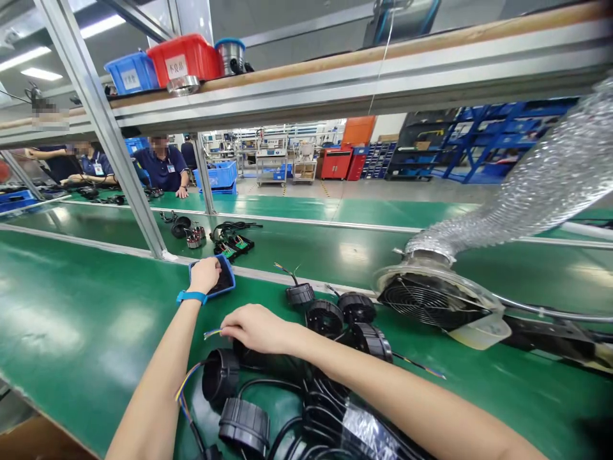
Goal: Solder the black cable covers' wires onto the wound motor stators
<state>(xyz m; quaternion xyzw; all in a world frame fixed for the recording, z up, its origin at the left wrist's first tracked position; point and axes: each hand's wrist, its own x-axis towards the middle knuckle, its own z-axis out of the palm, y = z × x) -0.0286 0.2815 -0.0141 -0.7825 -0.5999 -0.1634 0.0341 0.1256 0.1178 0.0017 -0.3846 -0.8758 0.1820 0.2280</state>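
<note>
My left hand (205,275), with a blue band at its wrist, reaches into a small blue tray (228,276) of dark contents. Its fingers are curled down at the tray; what they pinch, if anything, is hidden. My right hand (253,327) is closed on a cable whose thin coloured wires (212,333) stick out past the fingertips to the left. Below it lie round black plastic housings, one open toward the left (220,377) and a ribbed one (244,425). A bundle of black cable (330,415) passes under my right forearm.
More black housings (325,316) sit right of my right hand. A fan with a wire guard (421,297) and foil duct (522,172) stands at the right. A metal post (110,140) rises behind the tray. Circuit boards (234,246) lie beyond it; several people work further back.
</note>
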